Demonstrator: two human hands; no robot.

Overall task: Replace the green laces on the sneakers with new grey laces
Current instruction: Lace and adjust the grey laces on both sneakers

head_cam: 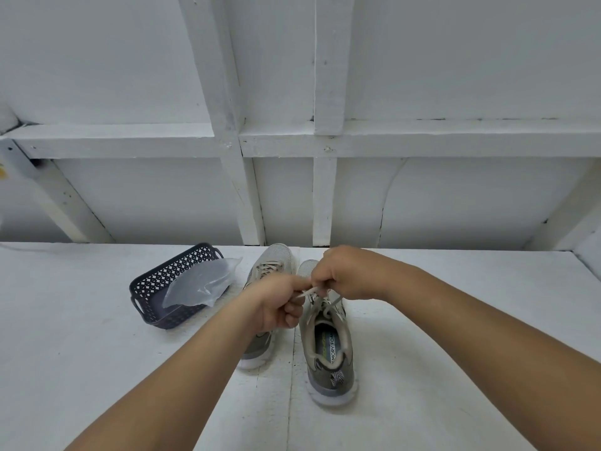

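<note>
We've got two sneakers side by side on the white table (97,369), and over the right sneaker (328,346) our left hand (276,304) and right hand (341,275) each pinch the pale lace (307,291) above its eyelets. Lace looks light, limp and thin, so we'd grip near the tips. Dark basket (149,288) left of the left sneaker (270,268) holds a clear plastic bag (198,284), contents unreadable.

The heel half of the left sneaker (260,346) is covered by the left hand (276,307) and its forearm. Beside it, the right sneaker's (328,346) upper eyelets are hidden under the right hand (344,275). The lace (309,291) colour cannot be judged.
</note>
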